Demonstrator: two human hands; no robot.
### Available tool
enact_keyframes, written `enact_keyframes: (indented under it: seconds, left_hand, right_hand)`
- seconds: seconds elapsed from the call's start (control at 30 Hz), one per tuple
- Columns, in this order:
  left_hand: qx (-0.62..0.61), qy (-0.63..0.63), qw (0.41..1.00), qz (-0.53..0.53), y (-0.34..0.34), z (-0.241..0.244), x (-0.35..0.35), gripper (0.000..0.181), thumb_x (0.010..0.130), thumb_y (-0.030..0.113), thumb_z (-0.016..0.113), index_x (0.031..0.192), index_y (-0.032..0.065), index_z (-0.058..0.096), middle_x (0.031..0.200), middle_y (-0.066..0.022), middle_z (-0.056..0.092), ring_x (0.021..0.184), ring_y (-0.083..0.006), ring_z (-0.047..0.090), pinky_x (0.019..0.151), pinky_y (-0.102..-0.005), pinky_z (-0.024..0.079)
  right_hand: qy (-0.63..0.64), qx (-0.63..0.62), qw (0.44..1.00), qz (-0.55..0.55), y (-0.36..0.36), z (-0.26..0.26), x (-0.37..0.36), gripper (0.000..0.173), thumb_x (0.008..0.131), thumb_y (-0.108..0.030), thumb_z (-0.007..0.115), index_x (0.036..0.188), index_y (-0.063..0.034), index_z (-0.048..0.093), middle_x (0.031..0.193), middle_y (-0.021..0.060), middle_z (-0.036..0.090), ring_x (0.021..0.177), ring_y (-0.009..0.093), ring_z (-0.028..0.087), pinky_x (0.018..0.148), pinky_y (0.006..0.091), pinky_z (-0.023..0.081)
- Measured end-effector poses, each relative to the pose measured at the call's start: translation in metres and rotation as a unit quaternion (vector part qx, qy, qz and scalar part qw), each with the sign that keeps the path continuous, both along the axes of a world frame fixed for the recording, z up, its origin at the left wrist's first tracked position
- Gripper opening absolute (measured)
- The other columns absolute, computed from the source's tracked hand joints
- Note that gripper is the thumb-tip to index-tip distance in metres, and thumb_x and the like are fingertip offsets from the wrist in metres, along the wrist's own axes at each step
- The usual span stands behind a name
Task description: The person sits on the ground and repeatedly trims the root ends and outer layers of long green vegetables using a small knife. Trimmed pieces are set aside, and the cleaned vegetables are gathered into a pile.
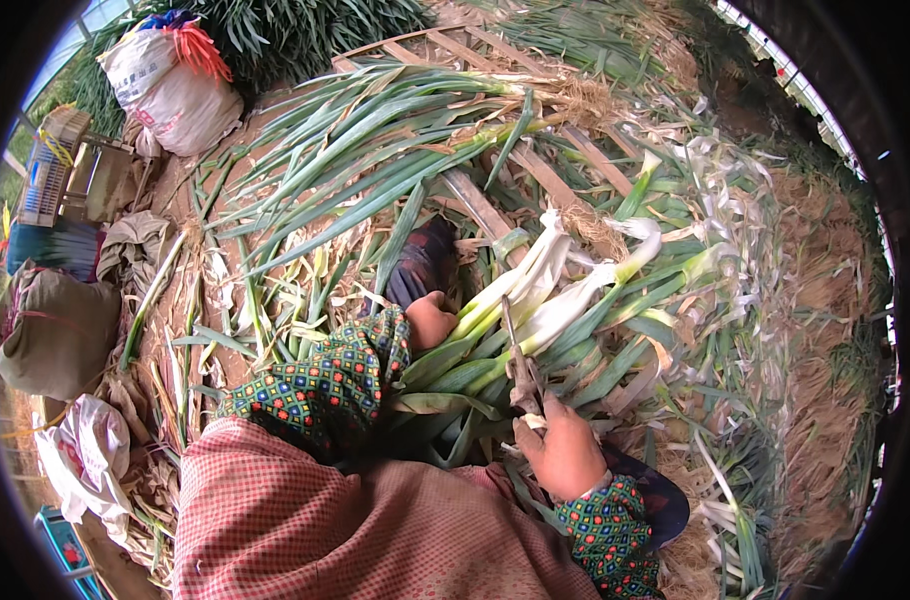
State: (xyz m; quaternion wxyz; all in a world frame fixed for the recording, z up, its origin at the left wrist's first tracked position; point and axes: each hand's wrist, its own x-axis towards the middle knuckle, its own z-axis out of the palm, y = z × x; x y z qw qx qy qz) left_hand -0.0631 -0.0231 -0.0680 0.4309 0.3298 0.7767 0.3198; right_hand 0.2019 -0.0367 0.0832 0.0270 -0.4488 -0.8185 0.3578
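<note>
In my right hand point(563, 454) is a knife point(524, 371), its narrow blade pointing away from me across the stalks. The base of the blade looks brown and caked, and a pale bit of handle shows by my fingers. My left hand point(430, 321) is curled beside the green onions, close against their stems; its fingertips are hidden. Peeled white green onion shanks point(526, 277) point away to the right in front of me, their leaves beneath the knife. Another white shank point(575, 306) lies next to them, over a heap of green leaves.
Unpeeled green onions point(365, 142) with dry roots lie across a wooden slatted frame point(537, 169). Stripped skins point(725, 247) litter the right side. At left are a stuffed white sack point(177, 90), a plastic crate point(49, 165) and a grey-brown bundle point(61, 330). A checked apron point(365, 517) covers my lap.
</note>
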Motion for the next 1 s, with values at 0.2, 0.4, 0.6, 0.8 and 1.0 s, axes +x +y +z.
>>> enact_keyframes:
  seconds: [0.2,0.4,0.6,0.8,1.0]
  left_hand:
    - [0.138,0.305,0.942,-0.009,0.0,0.019,0.03,0.03,0.073,0.013,0.066,0.102,0.0097,0.06,0.091,-0.0165,0.057,0.085,-0.0384,0.058,0.075,-0.0445,0.049]
    - [0.115,0.274,0.936,-0.189,0.016,0.057,0.039,0.051,0.076,0.036,0.072,0.108,0.002,0.051,0.101,-0.0214,0.055,0.096,-0.0391,0.058,0.082,-0.0453,0.049]
    - [0.01,0.21,0.964,-0.162,0.041,0.036,0.041,0.065,0.063,0.032,0.079,0.11,-0.0019,0.048,0.098,-0.0241,0.064,0.093,-0.039,0.063,0.082,-0.0443,0.051]
    - [-0.007,0.222,0.963,-0.153,0.059,0.026,0.026,0.047,0.067,0.026,0.071,0.102,-0.0013,0.055,0.095,-0.0253,0.063,0.098,-0.0375,0.062,0.084,-0.0437,0.049]
    - [-0.028,0.219,0.949,-0.223,0.047,0.06,-0.017,0.063,0.067,0.022,0.07,0.122,0.0005,0.048,0.102,-0.0227,0.063,0.098,-0.0365,0.062,0.085,-0.043,0.049]
  right_hand:
    - [-0.099,0.057,0.992,-0.052,0.056,-0.023,-0.024,0.041,0.083,-0.025,0.063,0.103,0.0096,0.055,0.088,0.0298,0.063,0.086,0.046,0.061,0.076,0.0487,0.05]
    - [-0.142,0.101,0.978,-0.111,0.105,-0.051,-0.057,0.043,0.083,-0.031,0.065,0.1,0.0065,0.054,0.097,0.0281,0.063,0.09,0.043,0.062,0.08,0.0491,0.051]
    - [-0.058,0.059,0.996,-0.045,0.024,-0.016,-0.017,0.045,0.084,-0.028,0.064,0.109,0.0073,0.052,0.094,0.0313,0.061,0.088,0.046,0.061,0.077,0.0496,0.05]
    - [-0.067,0.053,0.993,-0.086,0.082,-0.037,-0.044,0.044,0.084,-0.029,0.064,0.1,0.0112,0.056,0.087,0.033,0.061,0.088,0.046,0.06,0.078,0.0483,0.049]
    - [0.005,-0.012,0.995,-0.096,0.056,-0.007,-0.035,0.038,0.087,-0.021,0.061,0.117,0.0012,0.056,0.09,0.0259,0.064,0.085,0.04,0.064,0.075,0.0429,0.049]
